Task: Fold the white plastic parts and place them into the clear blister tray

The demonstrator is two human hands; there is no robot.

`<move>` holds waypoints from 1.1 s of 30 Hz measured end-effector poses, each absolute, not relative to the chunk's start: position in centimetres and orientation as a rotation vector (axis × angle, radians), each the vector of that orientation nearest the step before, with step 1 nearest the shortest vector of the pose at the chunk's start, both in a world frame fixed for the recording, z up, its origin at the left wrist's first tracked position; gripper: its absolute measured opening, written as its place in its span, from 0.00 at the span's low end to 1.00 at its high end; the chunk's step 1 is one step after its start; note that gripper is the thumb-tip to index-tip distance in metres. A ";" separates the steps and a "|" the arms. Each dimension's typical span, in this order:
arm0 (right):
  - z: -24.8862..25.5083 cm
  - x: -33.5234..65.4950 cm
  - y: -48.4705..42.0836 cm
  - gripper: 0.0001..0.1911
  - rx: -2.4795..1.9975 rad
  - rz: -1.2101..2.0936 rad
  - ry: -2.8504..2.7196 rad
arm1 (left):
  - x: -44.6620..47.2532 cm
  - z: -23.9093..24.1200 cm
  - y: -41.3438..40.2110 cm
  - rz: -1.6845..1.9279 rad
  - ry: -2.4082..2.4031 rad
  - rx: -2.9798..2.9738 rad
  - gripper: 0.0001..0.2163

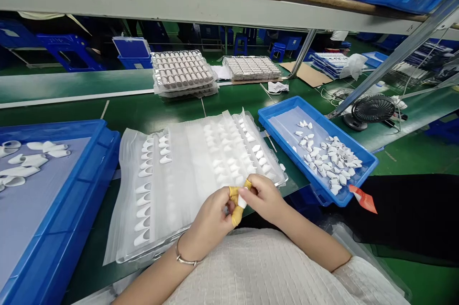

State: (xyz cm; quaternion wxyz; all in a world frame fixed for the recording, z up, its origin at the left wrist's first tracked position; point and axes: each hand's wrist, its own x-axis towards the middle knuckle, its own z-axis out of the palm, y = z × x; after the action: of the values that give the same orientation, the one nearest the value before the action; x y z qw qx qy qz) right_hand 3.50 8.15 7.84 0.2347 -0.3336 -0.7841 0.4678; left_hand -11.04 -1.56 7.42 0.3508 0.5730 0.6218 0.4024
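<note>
A small white plastic piece (242, 201) is pinched between my two hands, close in front of my body. My left hand (215, 208), with yellow finger cots on its fingertips, grips it from the left. From the right, my right hand (264, 200) presses on it with thumb and finger; one yellow cot shows there. Just beyond the hands lies a tray (279, 181) covered by translucent white sheeting (186, 152). White curved shells (142, 223) sit in rows at its left, and more small white pieces (258, 154) line its right side.
At right, a blue bin (308, 104) holds many loose white pieces (333, 157); an orange tag (364, 199) hangs off it. Another blue bin (96, 152) with larger white shells stands left. Filled trays (182, 70), a black fan (373, 109) and a slanted metal post (387, 66) are behind.
</note>
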 end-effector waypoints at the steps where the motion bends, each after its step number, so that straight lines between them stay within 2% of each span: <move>1: 7.7 3.4 8.2 0.21 -0.911 1.336 -2.115 | -11.0 7.5 -1.6 1.037 1.606 1.492 0.03; 7: 6.2 3.6 9.2 0.20 -0.979 1.837 -1.638 | -11.0 7.8 -1.8 1.027 1.592 1.467 0.07; 13: 7.1 4.2 8.9 0.20 -0.853 1.813 -1.783 | -11.1 7.5 -1.7 0.980 1.653 1.544 0.07; 15: 7.3 4.3 8.7 0.19 -0.826 1.822 -1.814 | -11.1 7.1 -1.6 1.036 1.626 1.494 0.10; 18: 6.7 4.3 8.9 0.17 -0.769 1.960 -1.696 | -11.0 6.8 -1.6 1.149 1.519 1.318 0.16; 25: 5.0 4.3 9.3 0.13 -0.595 2.083 -1.502 | -11.4 6.6 -1.9 1.220 1.548 1.375 0.15; 33: 6.6 3.5 8.9 0.13 -0.743 2.069 -1.563 | -12.3 6.1 -2.3 1.180 1.478 1.339 0.16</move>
State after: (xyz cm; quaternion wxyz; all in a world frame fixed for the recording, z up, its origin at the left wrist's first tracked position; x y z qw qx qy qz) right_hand 3.54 8.89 6.59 0.2203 -0.2685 -0.5652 0.7482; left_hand -12.25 -2.31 6.07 0.4005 0.5295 0.5845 0.4665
